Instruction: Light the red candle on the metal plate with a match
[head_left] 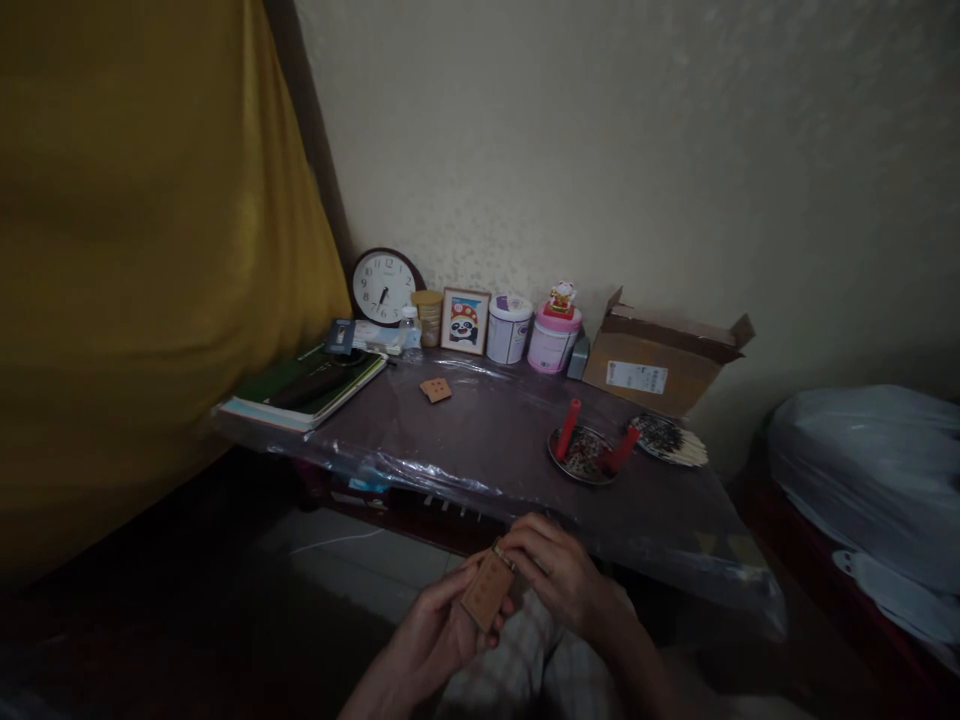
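Packet (488, 592), small, tan and flat, with reddish marks on its face, sits tilted in my left hand (442, 628), the fingers and thumb closed around its sides. My right hand (559, 575) meets it at the upper end, fingertips on or right against that edge; I cannot tell whether they pinch it or only touch. So my hands come together at the packet, over my checked trousers (499, 672) and just before the near edge of the plastic-covered tabletop (450, 440).

Farther back on it lie tan pieces (436, 389) with similar marks. To their right, a round dish (553, 450) holds two red sticks, one nearly upright and one leaning, beside a plate with pale sticks (688, 449). Along the wall I see a clock (383, 287), a framed panda picture (466, 321), a pink tin (553, 348) topped by a figurine (561, 300), and an open cardboard box (652, 350).
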